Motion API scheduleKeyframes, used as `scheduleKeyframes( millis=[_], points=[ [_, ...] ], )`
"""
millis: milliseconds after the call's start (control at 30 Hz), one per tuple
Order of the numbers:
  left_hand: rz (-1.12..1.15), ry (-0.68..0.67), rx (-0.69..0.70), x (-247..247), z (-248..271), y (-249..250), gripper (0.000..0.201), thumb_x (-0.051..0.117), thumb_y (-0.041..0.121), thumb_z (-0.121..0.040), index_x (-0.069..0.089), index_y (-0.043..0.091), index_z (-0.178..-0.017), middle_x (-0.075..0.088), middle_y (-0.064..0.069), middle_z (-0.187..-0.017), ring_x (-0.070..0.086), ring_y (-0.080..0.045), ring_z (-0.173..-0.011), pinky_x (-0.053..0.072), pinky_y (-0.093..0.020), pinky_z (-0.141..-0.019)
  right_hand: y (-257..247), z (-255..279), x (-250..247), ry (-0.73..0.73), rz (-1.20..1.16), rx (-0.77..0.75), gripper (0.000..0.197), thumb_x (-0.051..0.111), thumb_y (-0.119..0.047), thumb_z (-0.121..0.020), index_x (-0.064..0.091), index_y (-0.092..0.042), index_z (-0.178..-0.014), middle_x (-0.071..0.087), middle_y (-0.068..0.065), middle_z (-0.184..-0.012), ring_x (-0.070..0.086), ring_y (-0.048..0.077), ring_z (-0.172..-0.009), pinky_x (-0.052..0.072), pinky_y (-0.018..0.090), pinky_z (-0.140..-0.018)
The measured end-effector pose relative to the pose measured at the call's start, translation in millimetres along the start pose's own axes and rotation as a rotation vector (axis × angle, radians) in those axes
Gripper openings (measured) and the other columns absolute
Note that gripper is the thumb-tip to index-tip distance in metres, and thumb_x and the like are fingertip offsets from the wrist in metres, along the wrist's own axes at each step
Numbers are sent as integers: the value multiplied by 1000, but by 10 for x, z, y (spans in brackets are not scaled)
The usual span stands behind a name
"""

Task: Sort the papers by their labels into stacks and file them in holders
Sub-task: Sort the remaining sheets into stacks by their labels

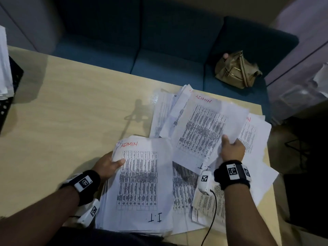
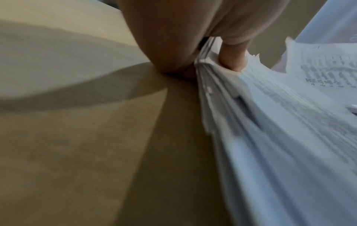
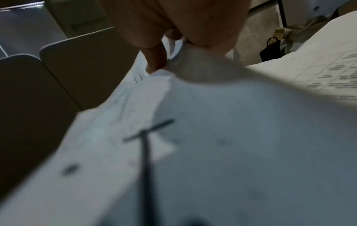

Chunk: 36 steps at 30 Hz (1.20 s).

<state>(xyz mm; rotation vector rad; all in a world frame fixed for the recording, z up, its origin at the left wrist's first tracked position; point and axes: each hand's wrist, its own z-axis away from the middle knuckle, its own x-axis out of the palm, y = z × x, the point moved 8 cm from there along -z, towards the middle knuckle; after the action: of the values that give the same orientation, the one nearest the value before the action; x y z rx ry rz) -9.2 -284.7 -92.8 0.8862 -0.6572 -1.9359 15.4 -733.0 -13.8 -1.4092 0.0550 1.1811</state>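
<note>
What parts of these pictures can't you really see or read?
- Table text on the top sheet of the left stack: too small and blurred in the head view.
- Left hand fingers: hidden under the stack; the left wrist view is motion-blurred.
- Right hand grip on the lifted sheet: fingertips covered by paper.
- Black holder: cut off by the left edge.
- Lower loose papers: labels covered by sheets above.

Matt printed paper sheets (image 1: pixel 140 180) on a smooth pale wood-look table (image 1: pixel 71 112).
</note>
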Motion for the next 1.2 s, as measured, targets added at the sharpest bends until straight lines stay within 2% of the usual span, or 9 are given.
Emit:
scheduleKeyframes(
  millis=[133, 267, 367, 667, 867, 967, 1033, 1133, 1200],
  points=[
    [-44, 11, 7, -13, 37, 69, 58, 56, 49, -77, 57, 18, -126, 63, -1, -106, 59, -25, -101, 42, -35, -88, 59, 52, 149, -97, 180, 72, 47, 57, -26, -94, 50, 5, -129, 56, 24, -131, 53, 38, -120, 42, 37, -98],
    [-33, -9, 14, -15, 11, 27, 62, 55, 51, -75, 56, 19, -128, 66, -4, -116, 61, -25, -105, 46, -41, -95, 8, 106, 353, -104, 234, 13, 32, 61, -15, -91, 59, 6, -114, 65, 23, -114, 63, 35, -100, 50, 32, -78],
    [-38, -20, 23, -24, -16, -5, 69, 56, 59, -72, 56, 19, -128, 67, -5, -119, 62, -26, -108, 46, -45, -98, -53, 203, 466, -91, 221, -43, 19, 56, -3, -89, 62, 5, -105, 66, 23, -105, 58, 29, -80, 42, 26, -69],
    [-79, -28, 44, 10, 50, 101, 54, 54, 43, -86, 52, 16, -133, 63, -9, -126, 59, -28, -113, 45, -40, -95, -88, 338, 617, -120, 61, 49, 38, 61, -11, -87, 55, -4, -124, 64, 19, -118, 63, 34, -101, 47, 29, -78],
    [-16, -16, 9, -10, 48, 27, 47, 56, 43, -83, 58, 22, -125, 66, -4, -122, 61, -25, -111, 45, -48, -100, -347, 302, 201, -17, 10, -83, 28, 56, -12, -92, 61, 3, -114, 63, 17, -97, 54, 23, -79, 38, 23, -67],
    [141, 37, -90, -74, -9, -64, 35, 61, 35, -86, 63, 22, -119, 71, -2, -112, 66, -24, -101, 49, -50, -96, -427, 251, -107, 27, -223, -162, 30, 66, -16, -84, 63, -1, -111, 65, 13, -93, 64, 24, -79, 48, 23, -61],
    [226, 117, -127, -159, -64, -35, 30, 59, 28, -92, 62, 16, -120, 71, -3, -105, 67, -23, -93, 52, -41, -87, -455, 271, -233, -20, -382, -202, 34, 71, -12, -83, 61, -2, -114, 67, 12, -98, 66, 5, -71, 51, 10, -61],
    [165, 233, -107, -340, -150, 105, 33, 56, 29, -94, 60, 5, -117, 66, -12, -98, 60, -28, -84, 48, -37, -79, -504, 456, -339, -103, -378, -224, 13, 71, -15, -85, 62, -9, -89, 61, 10, -77, 53, -8, -46, 41, 6, -46],
    [123, 220, -109, -376, -185, 175, 33, 55, 31, -94, 59, 7, -115, 64, -11, -97, 59, -27, -85, 48, -37, -83, -511, 602, -365, -112, -365, -240, 27, 68, -13, -87, 50, -20, -68, 49, 2, -61, 47, -6, -36, 34, 6, -38]
  ],
)
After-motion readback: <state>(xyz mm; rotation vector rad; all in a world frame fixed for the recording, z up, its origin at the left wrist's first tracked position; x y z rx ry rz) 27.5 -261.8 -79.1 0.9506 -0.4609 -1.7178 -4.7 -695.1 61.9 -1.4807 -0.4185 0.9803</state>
